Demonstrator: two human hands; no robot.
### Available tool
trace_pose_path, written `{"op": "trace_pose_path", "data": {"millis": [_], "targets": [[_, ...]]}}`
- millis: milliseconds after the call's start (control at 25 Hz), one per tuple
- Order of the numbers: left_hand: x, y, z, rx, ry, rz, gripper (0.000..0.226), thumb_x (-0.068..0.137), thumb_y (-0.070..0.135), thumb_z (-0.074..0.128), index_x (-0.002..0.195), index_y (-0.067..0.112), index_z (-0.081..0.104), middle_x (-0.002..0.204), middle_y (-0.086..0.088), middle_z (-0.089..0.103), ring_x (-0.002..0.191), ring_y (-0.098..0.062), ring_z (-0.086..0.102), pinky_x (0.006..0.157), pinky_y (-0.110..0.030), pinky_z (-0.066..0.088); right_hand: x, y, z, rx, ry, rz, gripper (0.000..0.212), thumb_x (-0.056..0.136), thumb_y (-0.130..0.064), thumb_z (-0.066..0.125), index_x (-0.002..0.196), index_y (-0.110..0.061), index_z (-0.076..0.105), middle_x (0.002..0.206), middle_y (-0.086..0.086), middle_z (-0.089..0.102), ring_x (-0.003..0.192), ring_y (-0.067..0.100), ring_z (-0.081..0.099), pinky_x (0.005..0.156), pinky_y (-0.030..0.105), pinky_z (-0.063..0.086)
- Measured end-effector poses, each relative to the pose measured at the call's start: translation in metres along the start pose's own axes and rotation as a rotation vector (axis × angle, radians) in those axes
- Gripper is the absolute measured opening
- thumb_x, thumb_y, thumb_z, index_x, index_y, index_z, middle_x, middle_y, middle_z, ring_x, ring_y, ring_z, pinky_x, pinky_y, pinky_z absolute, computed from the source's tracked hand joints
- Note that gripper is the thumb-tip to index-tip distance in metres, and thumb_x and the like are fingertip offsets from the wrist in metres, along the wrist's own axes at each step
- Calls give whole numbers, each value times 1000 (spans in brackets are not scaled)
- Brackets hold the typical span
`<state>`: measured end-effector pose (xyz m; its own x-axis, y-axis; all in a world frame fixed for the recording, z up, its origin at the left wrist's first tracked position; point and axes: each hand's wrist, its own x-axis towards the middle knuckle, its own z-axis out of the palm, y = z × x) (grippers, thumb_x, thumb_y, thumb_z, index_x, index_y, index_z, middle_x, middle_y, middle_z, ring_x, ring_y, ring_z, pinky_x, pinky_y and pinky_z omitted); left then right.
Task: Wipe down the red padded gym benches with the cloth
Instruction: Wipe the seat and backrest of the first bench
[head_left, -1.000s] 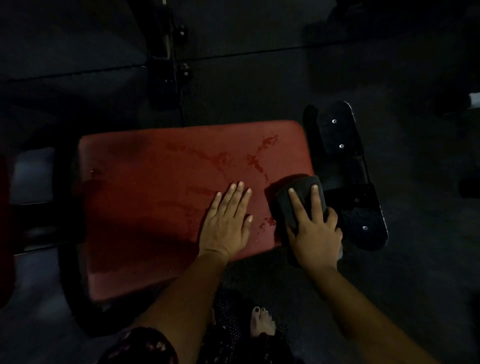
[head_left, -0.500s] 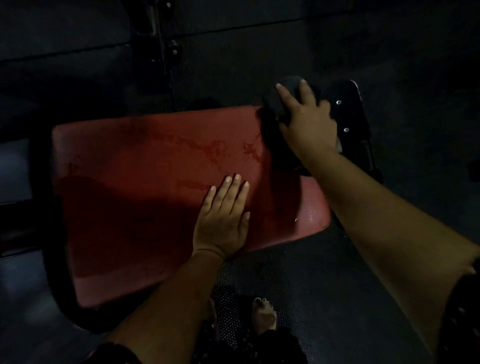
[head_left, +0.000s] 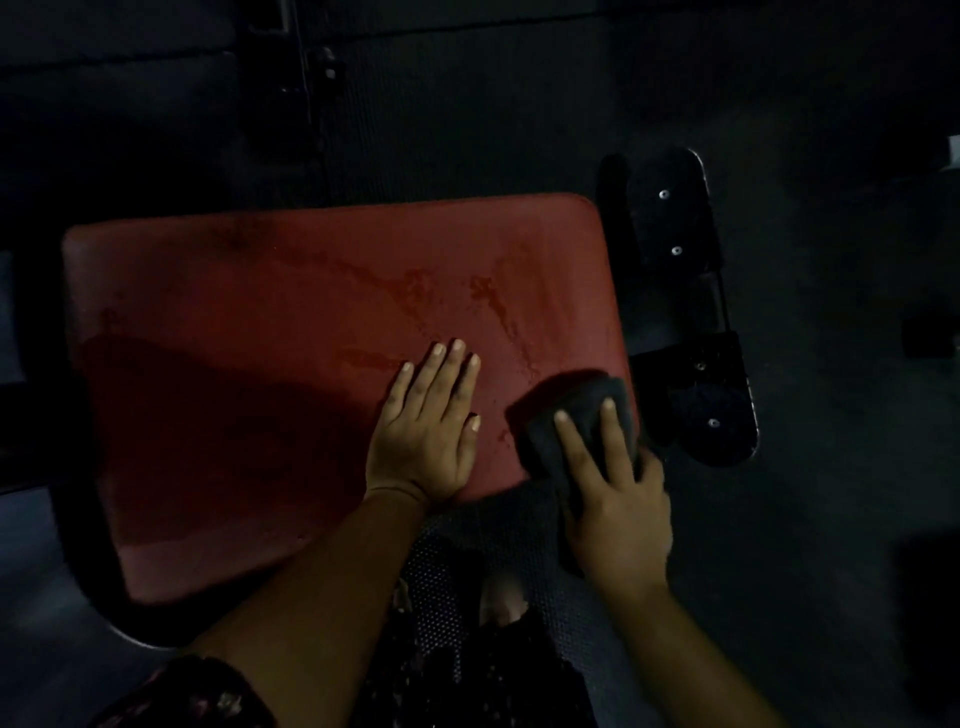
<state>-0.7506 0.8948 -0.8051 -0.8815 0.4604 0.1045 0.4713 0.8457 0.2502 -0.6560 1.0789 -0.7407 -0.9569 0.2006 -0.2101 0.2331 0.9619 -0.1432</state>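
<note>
A red padded bench pad (head_left: 270, 338) fills the middle of the head view, with wet streaks across its right half. My left hand (head_left: 423, 431) lies flat on the pad near its front edge, fingers straight. My right hand (head_left: 610, 493) presses a dark cloth (head_left: 576, 415) onto the pad's near right corner. Two straight fingers lie on top of the cloth, and its lower part hangs over the front edge under my palm.
A black metal bracket (head_left: 685, 312) with bolts sticks out just right of the pad. Black frame tubing (head_left: 83, 561) curves round the pad's left and front. A dark upright post (head_left: 306, 67) stands behind. My bare foot (head_left: 501, 603) is on the rubber floor below.
My right hand swept the cloth from the pad's far right corner back to its near right corner. My left hand stayed flat in place.
</note>
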Motion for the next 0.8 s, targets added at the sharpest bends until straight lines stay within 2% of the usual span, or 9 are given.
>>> {"op": "trace_pose_path", "data": {"millis": [120,280,480,640,800], "targets": [[1,2,-1,-1,6,-1,55,99,32,35,147,5,42,154,-14,37,144,-27,34,118,-46,25,-13,-5,3,35,-53,30,102,60,-18,87,145,-38,36,155,8,30,100,43,49,62,53,55],[1,2,0,36,-4,4,56,98,32,35,146,5,43,153,-15,39,142,-27,37,117,-45,26,55,-6,-12,-52,-36,-156,80,77,-28,75,146,-38,38,155,9,34,97,41,52,59,48,55],[2,4,-1,93,-41,4,57,97,33,32,147,6,41,153,-14,40,142,-26,36,117,-44,23,152,-19,-36,-48,-69,-38,67,93,-35,56,150,-47,22,163,-2,12,123,38,37,79,49,52],[0,2,1,86,-25,15,56,100,32,28,147,6,42,154,-13,38,143,-26,35,117,-46,27,215,-42,-40,1,-25,31,65,94,-31,54,150,-45,23,163,0,11,133,40,30,90,54,47],[1,3,1,80,-28,24,60,92,27,35,147,5,41,154,-14,38,143,-27,36,118,-47,25,240,-61,-42,-64,-28,-85,61,97,-27,50,151,-42,25,161,2,18,135,39,30,89,53,48]]}}
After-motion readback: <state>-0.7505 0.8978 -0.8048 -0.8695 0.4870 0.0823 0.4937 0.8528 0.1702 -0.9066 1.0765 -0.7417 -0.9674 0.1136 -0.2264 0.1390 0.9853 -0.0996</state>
